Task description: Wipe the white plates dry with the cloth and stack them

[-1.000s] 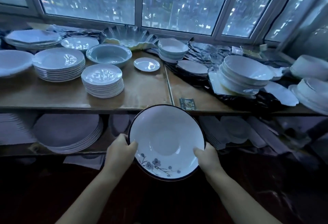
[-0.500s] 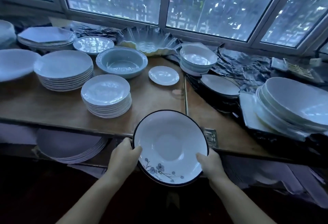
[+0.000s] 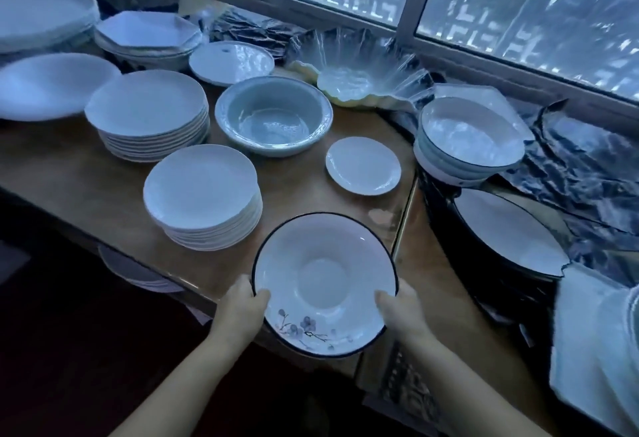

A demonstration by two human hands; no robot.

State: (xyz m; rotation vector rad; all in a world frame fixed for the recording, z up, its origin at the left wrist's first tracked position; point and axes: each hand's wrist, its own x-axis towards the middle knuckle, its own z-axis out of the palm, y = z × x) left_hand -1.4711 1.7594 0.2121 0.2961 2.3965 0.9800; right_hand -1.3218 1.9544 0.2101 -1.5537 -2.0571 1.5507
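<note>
Left hand: your left hand grips the left rim of the dark-rimmed white ceramic plate with a painted blossom sprig, thumb hooked over the edge, fingers hidden beneath.
Right hand: your right hand clasps the opposite rim, thumb on top.
Arms: both forearms reach forward, converging on the plate.
Plate: over the near edge of the brown wooden table, tilted toward you; whether it touches the wood, you cannot tell.
Nearby: a stack of plain white round plates stands just beyond on the left.
</note>
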